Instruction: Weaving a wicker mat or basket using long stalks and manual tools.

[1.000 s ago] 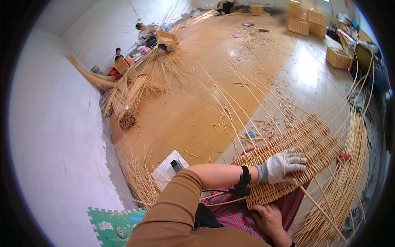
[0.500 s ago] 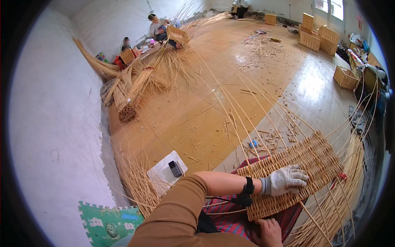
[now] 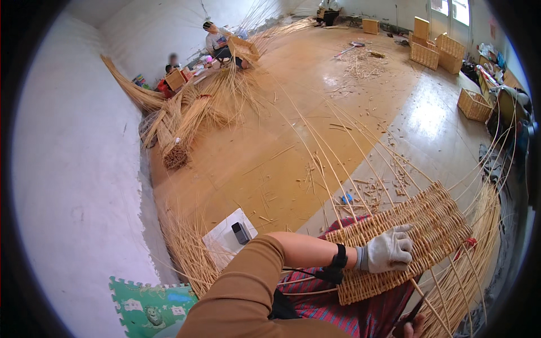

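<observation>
A woven wicker panel (image 3: 428, 219) lies tilted across my lap, with long uncut rods sticking out from its edges. My left hand (image 3: 387, 250), in a whitish work glove, rests on top of the weave. Its index finger stretches out and the other fingers curl loosely, with nothing visible in them. Low in the view, beside the panel's near edge, my bare right hand (image 3: 416, 327) is closed on a dark, narrow tool (image 3: 418, 307) whose kind I cannot make out. The picture's lower edge partly cuts that hand off.
A bundle of loose rods (image 3: 479, 225) lies to the right, and larger bundles (image 3: 177, 155) lie far left. A small dark device (image 3: 241, 232) sits on a white board (image 3: 220, 248). Finished baskets (image 3: 473, 106) stand at the far right. Another person (image 3: 217, 42) holds a basket.
My left hand has gone from lying flat to partly curled, and has shifted slightly left. My right hand has moved right from under the panel's near edge, and a dark tool now shows in it.
</observation>
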The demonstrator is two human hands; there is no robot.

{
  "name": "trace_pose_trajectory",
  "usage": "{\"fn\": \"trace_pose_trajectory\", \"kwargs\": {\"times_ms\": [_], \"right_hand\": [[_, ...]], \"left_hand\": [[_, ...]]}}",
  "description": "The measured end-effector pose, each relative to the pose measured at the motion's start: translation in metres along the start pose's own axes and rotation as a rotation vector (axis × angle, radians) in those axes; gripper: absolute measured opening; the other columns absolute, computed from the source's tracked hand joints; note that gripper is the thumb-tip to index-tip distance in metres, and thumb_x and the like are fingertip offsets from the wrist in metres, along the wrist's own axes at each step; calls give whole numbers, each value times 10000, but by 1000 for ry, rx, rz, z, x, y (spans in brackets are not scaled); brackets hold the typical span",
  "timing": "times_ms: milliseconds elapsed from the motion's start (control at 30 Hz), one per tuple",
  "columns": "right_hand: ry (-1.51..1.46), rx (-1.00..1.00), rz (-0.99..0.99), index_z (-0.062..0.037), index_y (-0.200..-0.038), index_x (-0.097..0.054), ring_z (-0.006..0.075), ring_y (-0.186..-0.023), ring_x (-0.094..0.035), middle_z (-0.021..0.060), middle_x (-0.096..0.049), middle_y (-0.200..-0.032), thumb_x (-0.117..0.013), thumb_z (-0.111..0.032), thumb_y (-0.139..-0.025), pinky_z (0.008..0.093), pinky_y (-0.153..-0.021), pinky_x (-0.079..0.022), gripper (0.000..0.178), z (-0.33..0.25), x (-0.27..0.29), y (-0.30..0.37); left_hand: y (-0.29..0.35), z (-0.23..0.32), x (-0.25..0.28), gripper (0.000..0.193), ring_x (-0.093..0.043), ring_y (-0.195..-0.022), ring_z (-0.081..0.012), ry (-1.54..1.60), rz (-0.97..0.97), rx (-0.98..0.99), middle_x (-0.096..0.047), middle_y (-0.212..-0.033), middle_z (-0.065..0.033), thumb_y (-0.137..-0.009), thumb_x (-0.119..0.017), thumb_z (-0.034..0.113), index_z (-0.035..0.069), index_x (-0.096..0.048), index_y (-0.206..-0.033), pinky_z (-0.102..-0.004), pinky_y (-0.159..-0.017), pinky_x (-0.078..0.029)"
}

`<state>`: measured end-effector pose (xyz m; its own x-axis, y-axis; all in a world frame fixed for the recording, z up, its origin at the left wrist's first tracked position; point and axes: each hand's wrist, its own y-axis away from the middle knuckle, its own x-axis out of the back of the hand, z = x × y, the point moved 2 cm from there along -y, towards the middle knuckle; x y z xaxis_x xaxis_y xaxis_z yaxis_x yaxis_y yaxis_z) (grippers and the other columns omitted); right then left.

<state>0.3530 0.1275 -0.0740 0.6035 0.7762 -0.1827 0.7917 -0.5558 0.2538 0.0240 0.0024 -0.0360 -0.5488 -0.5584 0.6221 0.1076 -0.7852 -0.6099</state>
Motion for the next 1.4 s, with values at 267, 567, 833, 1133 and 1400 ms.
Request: {"fn": "trace_pose_trajectory", "kwargs": {"times_ms": [267,567,833,1133,1400], "right_hand": [[523,114,226,-46,-1339,-528,107,-866,-538,51,-621,-1019,-631,-201,-1058,240,-744,-464,337,25,-1,-10],[200,255,571,-98,-1452,-537,68,-475,-502,7,-586,-742,-509,-496,-1079,191,-394,-342,547,-36,-13,-64],[266,291,453,-113,-1413,-594,47,-485,-477,-8,-563,-726,-433,-464,-1111,201,-405,-332,490,-69,-32,-91],[784,-136,103,-56,-1401,-544,100,-862,-547,51,-635,-1027,-671,-221,-1036,244,-737,-467,420,-10,-21,-53],[795,200,87,37,-1525,-436,250,-1206,-619,181,-611,-1385,-800,-279,-935,380,-1039,-489,761,-19,-67,-58]], "left_hand": [[18,-5,16,796,-404,-1458,-419,113,-282,-36,-499,-1331,-168,-798,-841,427,165,-529,-1482,-630,-1267,-178],[26,-3,14,675,-468,-1404,-407,171,-133,-42,-544,-1377,-152,-754,-880,418,209,-624,-1343,-635,-1251,-217],[25,-7,9,572,-466,-1398,-418,132,-65,64,-547,-1370,-149,-790,-868,390,185,-650,-1278,-628,-1255,-215],[29,-7,11,580,-448,-1424,-417,18,-84,4,-540,-1448,-162,-860,-791,433,196,-611,-1358,-621,-1243,-251],[27,-4,14,524,-448,-1434,-394,56,-68,26,-546,-1431,-153,-895,-772,374,205,-610,-1364,-606,-1249,-256]]}}
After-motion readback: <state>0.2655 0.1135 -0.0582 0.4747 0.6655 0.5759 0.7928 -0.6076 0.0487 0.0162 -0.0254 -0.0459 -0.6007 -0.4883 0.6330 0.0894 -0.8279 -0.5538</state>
